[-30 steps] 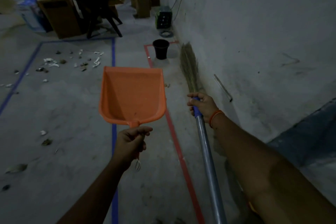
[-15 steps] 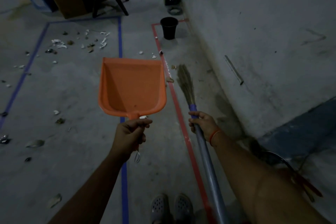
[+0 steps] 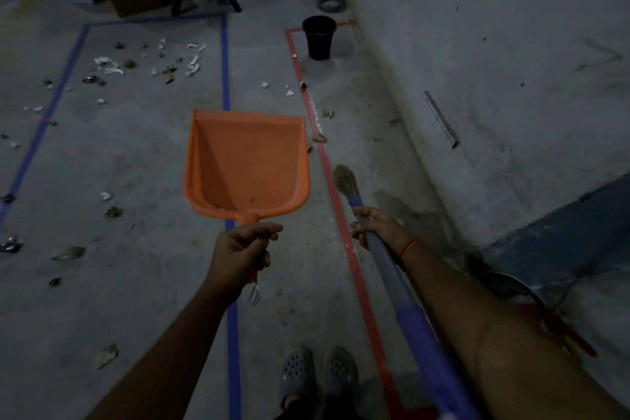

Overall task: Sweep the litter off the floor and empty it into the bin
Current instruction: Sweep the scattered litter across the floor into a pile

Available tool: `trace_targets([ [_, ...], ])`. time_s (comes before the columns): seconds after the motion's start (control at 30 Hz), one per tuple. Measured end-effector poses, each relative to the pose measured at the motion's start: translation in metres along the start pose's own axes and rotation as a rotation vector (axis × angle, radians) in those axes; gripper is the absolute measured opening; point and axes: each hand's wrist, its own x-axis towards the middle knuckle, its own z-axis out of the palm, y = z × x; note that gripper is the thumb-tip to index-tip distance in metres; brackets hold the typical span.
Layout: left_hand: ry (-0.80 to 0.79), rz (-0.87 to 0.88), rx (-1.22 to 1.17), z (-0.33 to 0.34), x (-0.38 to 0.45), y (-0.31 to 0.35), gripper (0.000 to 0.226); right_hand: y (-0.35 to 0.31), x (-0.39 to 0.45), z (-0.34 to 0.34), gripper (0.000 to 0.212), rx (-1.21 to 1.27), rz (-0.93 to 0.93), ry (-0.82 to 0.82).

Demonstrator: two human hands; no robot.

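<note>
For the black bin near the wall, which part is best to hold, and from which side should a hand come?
Probably the rim of the black bin, taken from above. It stands upright with its mouth open upward and tapers toward the base, so the smooth sides would tend to slip through a grip. No handle shows. The wall lies close on its right, so approach from the left or front.

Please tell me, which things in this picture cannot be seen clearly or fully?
All in the head view:
- Inside of the bin: too dark to tell whether it holds anything.
- Dustpan handle: covered by the left hand.
- Broom pole end: cut off by the bottom edge.
- Litter pieces: too small and dim to identify.
</note>
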Motion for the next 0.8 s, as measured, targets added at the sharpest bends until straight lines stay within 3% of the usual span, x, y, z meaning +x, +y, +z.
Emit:
trace_targets([
  [0.13,0.018,-0.013,0.008,0.002,-0.006,0.004,0.032,-0.003,0.005,0.004,0.042,0.042,0.04,-0.016],
  [0.8,0.069,-0.07,0.003,0.003,-0.016,-0.011,0.032,0.025,-0.002,-0.006,0.045,-0.292,0.082,-0.016],
])
